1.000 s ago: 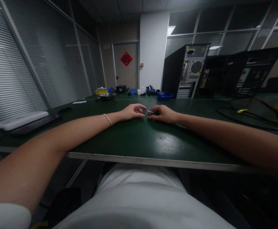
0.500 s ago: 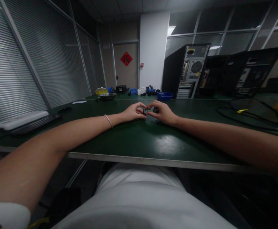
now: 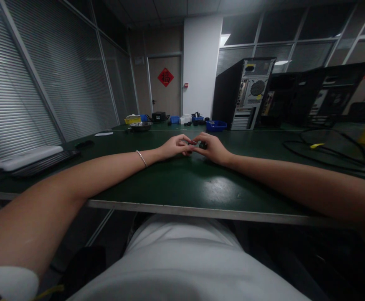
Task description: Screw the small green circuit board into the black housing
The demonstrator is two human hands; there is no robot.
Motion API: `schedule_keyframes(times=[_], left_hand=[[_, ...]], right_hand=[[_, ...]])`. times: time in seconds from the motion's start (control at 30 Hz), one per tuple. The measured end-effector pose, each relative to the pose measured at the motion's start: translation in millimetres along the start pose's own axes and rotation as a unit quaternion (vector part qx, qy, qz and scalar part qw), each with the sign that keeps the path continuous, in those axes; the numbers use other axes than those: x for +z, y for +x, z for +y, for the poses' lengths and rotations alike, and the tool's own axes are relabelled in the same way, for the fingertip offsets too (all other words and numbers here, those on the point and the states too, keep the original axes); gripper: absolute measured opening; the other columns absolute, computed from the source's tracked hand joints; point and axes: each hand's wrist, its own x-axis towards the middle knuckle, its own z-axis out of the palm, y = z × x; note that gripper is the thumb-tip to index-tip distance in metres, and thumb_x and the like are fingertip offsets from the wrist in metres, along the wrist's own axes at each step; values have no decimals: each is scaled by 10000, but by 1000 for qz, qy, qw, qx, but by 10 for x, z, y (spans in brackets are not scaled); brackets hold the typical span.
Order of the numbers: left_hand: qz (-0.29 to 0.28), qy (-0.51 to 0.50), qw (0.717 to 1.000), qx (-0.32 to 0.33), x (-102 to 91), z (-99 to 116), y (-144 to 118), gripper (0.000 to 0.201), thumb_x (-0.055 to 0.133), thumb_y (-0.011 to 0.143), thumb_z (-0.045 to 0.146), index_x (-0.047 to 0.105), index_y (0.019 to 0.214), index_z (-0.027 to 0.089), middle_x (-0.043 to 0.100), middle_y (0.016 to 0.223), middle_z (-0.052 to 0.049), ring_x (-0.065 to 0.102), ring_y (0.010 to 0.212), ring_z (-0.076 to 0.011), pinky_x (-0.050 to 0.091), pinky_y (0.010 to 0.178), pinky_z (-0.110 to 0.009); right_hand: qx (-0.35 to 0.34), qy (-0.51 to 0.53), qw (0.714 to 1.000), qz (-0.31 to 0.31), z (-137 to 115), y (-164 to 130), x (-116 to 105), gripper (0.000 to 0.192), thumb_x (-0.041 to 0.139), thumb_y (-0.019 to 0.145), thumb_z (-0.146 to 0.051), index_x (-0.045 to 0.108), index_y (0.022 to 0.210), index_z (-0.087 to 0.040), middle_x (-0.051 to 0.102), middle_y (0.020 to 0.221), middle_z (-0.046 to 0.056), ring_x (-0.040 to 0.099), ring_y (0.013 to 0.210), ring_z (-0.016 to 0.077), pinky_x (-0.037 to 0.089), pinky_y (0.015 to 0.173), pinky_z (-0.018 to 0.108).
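Both my arms stretch out over a dark green table point(image 3: 182, 184). My left hand point(image 3: 173, 147), with a thin bracelet on its wrist, pinches a small dark part point(image 3: 189, 146) at its fingertips. My right hand point(image 3: 212, 148) meets it fingertip to fingertip and grips a small black-handled tool point(image 3: 203, 145). The part is mostly hidden between the fingers, and the tool's tip cannot be seen. Both hands rest low on the table top.
A keyboard point(image 3: 32, 161) lies at the left edge. A metal bowl point(image 3: 141, 125), blue bins point(image 3: 216, 125) and small boxes stand at the far end. Computer towers point(image 3: 243, 94) and black cables point(image 3: 329, 148) occupy the right side.
My right hand has moved left and closed the gap to my left hand; the tool's thin metal shaft, visible a second ago, is now hidden between the fingertips.
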Motion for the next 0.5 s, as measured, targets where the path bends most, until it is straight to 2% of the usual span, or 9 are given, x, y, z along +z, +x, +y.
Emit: schedule_keyframes(times=[0.07,0.27,0.5], left_hand=[[3,-6,1000,-3,4,15,-4,384,701,774,366,556,1020,109,690,741,-46,662,675,-138,503,662,-274],[7,-24,1000,-3,7,42,-15,354,734,745,295,564,998,114,688,726,-31,665,673,-140,518,678,-286],[28,-45,999,10,15,21,11,337,744,724,249,563,978,120,689,798,-41,679,777,-163,534,759,-343]], right_hand=[[-4,3,1000,-1,-4,2,1,195,668,805,-335,695,928,-186,645,927,67,615,840,221,459,737,307],[-17,19,1000,-4,-32,5,-8,230,684,789,-358,697,952,-197,651,954,74,616,879,238,463,779,334],[-12,27,999,26,-68,-2,-57,231,649,826,-353,671,990,-192,642,934,69,599,879,219,457,772,313]])
